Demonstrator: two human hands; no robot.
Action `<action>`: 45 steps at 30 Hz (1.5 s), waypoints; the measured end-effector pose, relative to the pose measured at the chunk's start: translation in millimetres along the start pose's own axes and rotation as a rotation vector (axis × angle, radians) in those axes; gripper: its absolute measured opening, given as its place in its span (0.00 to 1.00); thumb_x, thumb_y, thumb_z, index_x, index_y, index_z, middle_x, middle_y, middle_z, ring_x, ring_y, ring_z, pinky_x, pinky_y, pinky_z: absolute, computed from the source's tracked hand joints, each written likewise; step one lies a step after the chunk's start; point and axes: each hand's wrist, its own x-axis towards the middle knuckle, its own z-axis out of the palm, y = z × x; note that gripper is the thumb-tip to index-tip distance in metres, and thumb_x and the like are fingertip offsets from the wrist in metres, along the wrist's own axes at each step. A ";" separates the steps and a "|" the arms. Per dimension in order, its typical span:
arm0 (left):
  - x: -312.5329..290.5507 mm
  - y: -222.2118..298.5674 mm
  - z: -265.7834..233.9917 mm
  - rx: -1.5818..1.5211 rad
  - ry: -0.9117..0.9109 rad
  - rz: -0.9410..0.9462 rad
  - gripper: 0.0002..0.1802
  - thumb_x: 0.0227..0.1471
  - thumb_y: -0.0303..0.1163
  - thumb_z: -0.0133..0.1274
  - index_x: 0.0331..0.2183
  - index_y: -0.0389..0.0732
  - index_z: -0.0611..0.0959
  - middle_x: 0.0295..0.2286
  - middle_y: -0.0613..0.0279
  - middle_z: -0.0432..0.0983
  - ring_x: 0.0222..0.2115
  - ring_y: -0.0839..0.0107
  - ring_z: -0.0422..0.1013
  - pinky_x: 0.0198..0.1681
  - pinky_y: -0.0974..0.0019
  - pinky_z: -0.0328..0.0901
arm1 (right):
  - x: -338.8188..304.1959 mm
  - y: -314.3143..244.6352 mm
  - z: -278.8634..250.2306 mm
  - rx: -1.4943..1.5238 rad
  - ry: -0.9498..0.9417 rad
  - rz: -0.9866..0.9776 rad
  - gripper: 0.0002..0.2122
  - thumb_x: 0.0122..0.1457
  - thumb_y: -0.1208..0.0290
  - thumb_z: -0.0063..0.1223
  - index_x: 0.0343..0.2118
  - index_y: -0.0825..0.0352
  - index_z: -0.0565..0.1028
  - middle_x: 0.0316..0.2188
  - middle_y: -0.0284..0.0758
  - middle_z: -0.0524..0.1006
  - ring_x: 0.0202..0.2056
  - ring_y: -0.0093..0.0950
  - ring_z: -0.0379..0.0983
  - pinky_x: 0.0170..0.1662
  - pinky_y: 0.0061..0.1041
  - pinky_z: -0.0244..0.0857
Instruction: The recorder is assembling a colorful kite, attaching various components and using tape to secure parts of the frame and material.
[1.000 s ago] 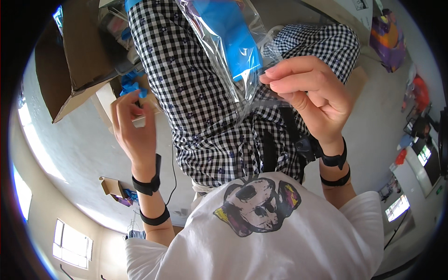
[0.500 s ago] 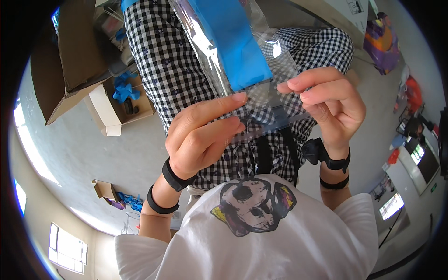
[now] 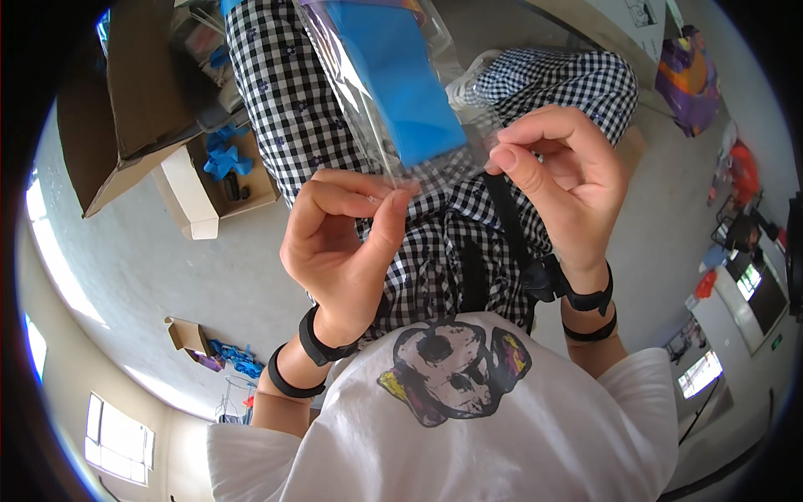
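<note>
While the clear plastic bag (image 3: 374, 134) lies across the upper centre of the frame with a blue strip (image 3: 410, 100) inside, both hands pinch its near edge: the left hand (image 3: 339, 238) has its grip clamped on the lower-left corner, the right hand (image 3: 577, 180) on the lower-right. Handling that edge well probably calls for light, even tension, so the thin film stays flat. Beneath are checked trousers (image 3: 272, 92); at upper left, an open carton (image 3: 188, 197).

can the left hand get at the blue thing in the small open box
Probably, once free: the left hand seems to pinch the edge of the clear bag, but the small box is open and much of the blue item shows uncovered.
</note>
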 end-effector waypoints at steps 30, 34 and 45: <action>37.8 -6.3 -2.1 -0.010 -0.273 -0.665 0.11 0.57 0.29 0.58 0.28 0.32 0.78 0.22 0.61 0.80 0.24 0.76 0.78 0.26 0.77 0.71 | 19.6 29.4 6.3 0.311 -0.171 0.521 0.16 0.61 0.63 0.59 0.44 0.71 0.76 0.32 0.29 0.79 0.33 0.15 0.75 0.34 0.12 0.67; 30.8 -5.0 -3.5 0.083 -0.388 -0.712 0.10 0.57 0.31 0.58 0.32 0.32 0.81 0.25 0.61 0.82 0.26 0.77 0.78 0.29 0.76 0.71 | 40.0 37.6 2.9 0.644 -0.335 0.657 0.25 0.57 0.66 0.63 0.54 0.72 0.68 0.41 0.31 0.78 0.40 0.18 0.76 0.44 0.18 0.71; 76.4 7.8 -53.7 -0.043 -0.615 -0.549 0.35 0.59 0.36 0.55 0.62 0.35 0.61 0.53 0.48 0.70 0.52 0.61 0.71 0.54 0.60 0.67 | 54.2 14.0 2.3 0.290 -0.441 0.414 0.29 0.53 0.79 0.64 0.57 0.72 0.65 0.49 0.36 0.75 0.48 0.23 0.73 0.53 0.26 0.69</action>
